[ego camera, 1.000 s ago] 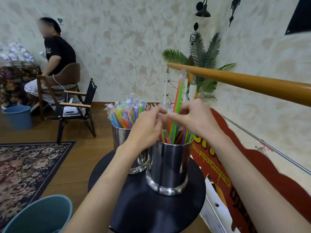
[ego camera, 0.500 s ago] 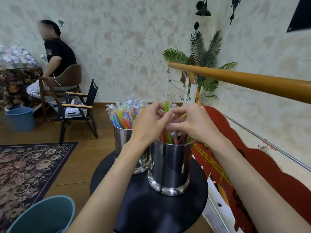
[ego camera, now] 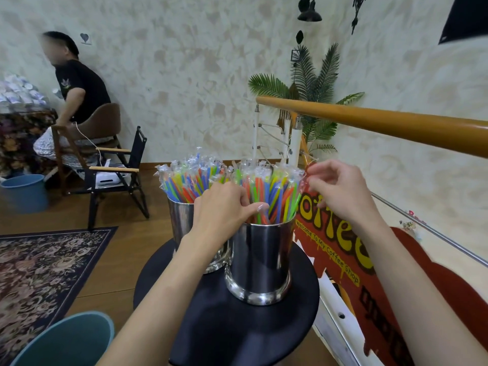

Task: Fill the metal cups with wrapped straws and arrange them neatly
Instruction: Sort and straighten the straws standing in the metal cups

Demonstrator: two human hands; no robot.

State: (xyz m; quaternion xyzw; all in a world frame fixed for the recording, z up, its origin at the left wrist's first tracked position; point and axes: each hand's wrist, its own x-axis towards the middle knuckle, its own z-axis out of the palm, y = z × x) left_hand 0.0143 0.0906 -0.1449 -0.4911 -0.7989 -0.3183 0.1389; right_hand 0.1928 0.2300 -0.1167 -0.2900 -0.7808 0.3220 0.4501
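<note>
two metal cups stand touching on a round black table, the near cup and the far cup both packed with upright wrapped straws. the left hand rests on the near cup's rim, fingers curled in among the straws with the thumb laid along the rim. the right hand pinches the clear wrapper tips at that cup's right edge

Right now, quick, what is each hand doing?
Left hand: fingers curled among the straws in the near cup.
Right hand: pinching a wrapper tip.
</note>
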